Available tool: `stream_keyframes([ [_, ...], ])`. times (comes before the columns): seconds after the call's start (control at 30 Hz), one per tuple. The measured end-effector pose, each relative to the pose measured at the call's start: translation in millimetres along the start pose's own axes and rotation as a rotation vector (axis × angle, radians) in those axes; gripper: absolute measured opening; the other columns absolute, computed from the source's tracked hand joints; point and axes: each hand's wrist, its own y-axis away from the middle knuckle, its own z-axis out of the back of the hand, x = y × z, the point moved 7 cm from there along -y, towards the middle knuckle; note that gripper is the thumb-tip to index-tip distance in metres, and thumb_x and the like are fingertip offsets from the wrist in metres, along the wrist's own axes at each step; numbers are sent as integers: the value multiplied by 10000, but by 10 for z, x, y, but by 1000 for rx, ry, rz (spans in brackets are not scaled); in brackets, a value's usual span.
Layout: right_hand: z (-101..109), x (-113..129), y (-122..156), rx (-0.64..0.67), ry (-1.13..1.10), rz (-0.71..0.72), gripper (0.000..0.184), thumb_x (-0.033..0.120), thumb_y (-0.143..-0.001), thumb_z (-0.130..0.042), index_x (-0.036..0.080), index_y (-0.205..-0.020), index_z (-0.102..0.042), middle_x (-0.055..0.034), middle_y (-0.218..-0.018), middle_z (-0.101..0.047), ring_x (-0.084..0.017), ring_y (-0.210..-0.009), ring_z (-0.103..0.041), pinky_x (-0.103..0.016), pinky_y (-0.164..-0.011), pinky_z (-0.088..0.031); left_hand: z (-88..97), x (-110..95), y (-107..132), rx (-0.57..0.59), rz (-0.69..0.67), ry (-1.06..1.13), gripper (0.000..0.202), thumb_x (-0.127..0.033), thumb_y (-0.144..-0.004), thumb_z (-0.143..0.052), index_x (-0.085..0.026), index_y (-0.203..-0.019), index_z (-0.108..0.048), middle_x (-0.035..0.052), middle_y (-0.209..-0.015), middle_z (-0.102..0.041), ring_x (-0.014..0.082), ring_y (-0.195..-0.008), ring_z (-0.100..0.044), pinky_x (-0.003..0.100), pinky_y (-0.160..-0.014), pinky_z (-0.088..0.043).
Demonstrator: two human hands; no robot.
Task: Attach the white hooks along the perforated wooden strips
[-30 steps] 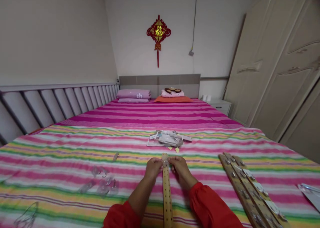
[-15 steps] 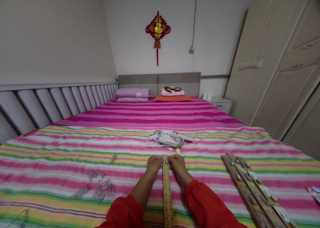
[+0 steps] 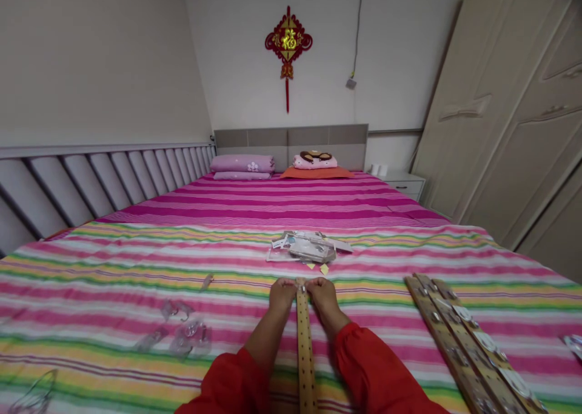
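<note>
Your left hand [image 3: 282,293] and right hand [image 3: 322,295], fingertips pinched closed, hold a small shiny piece [image 3: 302,288] from either side at the far end of a hole-dotted strip [image 3: 305,347], apparently to keep it centred; the strip lies lengthwise before you on the striped cloth [image 3: 240,256], perhaps for even reach. A golden “福” reads on the red wall hanging [image 3: 288,55]; labels on the packets [image 3: 313,248] beyond are too small to read
</note>
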Motion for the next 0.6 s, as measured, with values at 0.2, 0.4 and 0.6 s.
stream_keyframes([
  [0.2,-20,16,72,-5,-41,-49,192,250,-512,-693,204,-476,-510,82,-334,-449,-81,-309,-378,-219,-343,-268,4,-29,98,-5,-29,54,121,-128,-544,-685,-166,-537,-571,-40,-481,-562,101,-494,-510,217,-544,-400],
  [0.4,60,173,374,19,-129,-111,191,308,-566,-660,198,-540,-506,59,-434,-524,-84,-320,-433,-213,-334,-329,138,-92,304,38,-42,112,171,-232,-538,-727,-151,-661,-640,-3,-594,-638,142,-622,-587,268,-684,-451],
  [0.6,287,231,989,87,-156,-194,219,293,-581,-667,183,-499,-497,40,-403,-499,-62,-312,-387,-193,-321,-262,355,-76,823,102,-28,100,213,-256,-475,-769,-145,-613,-651,12,-575,-644,161,-616,-587,282,-652,-446],
])
